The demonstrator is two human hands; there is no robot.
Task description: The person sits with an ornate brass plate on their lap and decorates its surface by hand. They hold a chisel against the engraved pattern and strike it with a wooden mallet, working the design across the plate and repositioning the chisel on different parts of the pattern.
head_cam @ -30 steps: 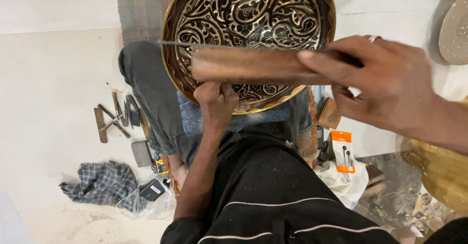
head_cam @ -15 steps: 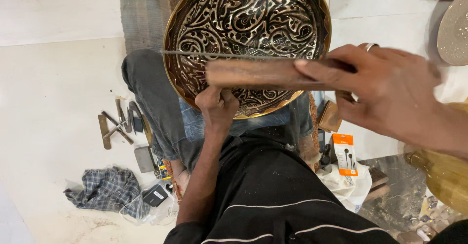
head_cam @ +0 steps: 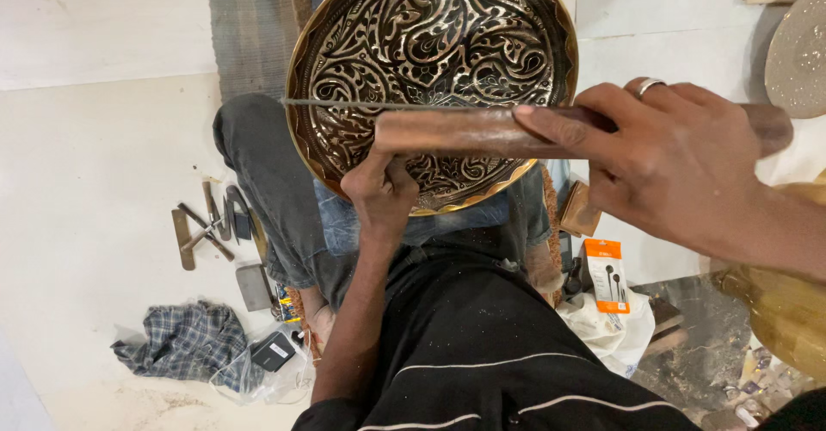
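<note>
The right hand grips a wooden-handled file across the engraved brass plate; the left hand clasps the plate's lower rim.

plate: glossy embossed brass | file handle: smooth wood | rag: checked cloth

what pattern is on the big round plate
Dark plate covered in raised silvery scrolling floral and paisley work with a brass-gold rim; seen in the head view.
</note>
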